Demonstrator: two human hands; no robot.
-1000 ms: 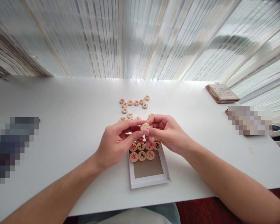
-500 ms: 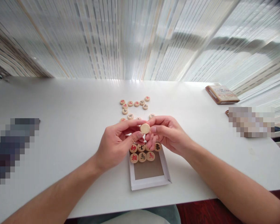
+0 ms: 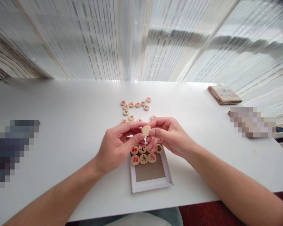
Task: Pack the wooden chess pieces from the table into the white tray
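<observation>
Between the fingertips of both hands is a round wooden xiangqi piece [image 3: 146,131], a blank pale face toward me. My left hand [image 3: 119,141] pinches it from the left, and my right hand [image 3: 171,135] grips its right edge with thumb and fingers. Below them lies a shallow white cardboard box [image 3: 151,185] with a grey-brown bottom. Inside its upper part, xiangqi pieces with red or black characters sit in two rows, among them a red-marked piece [image 3: 135,159] and a black-marked piece [image 3: 143,158]. My fingers cover part of the upper row.
Several loose pieces, such as a black-marked one [image 3: 131,117], lie on the white table [image 3: 73,103] beyond my hands, some partly hidden. A flat brown box [image 3: 225,95] lies at the back right. Blurred-out objects are at both sides, and a striped curtain [image 3: 103,40] hangs behind.
The held piece has turned slightly between my fingers, and my right thumb now reaches a little further over its edge. The pieces in the box and on the table stay put.
</observation>
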